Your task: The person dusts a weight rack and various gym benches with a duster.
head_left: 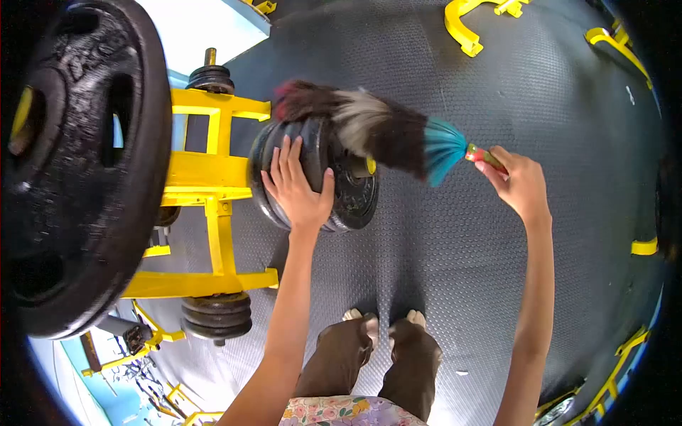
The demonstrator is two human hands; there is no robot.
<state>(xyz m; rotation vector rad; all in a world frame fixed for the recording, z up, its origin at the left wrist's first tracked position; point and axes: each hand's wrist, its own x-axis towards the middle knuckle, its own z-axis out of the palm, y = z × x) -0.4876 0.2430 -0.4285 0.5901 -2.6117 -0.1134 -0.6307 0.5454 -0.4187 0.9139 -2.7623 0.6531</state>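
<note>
The right hand (520, 181) grips the feather duster (398, 138) by its handle (486, 156); the left hand (298, 190) lies open on the weight plates (353, 199) at left.

A blurred black, white and teal duster (399, 138) slants across the stacked round black weight plates (353, 195).

Dark textured rubber flooring (483, 298) runs wall-to-wall-ish, with bright glare washing it out toward the lower left. Chunky yellow metal frames (462, 30) poke in up top and down the right edge, plus there's a light-blue wall (108, 401) bottom left.
</note>
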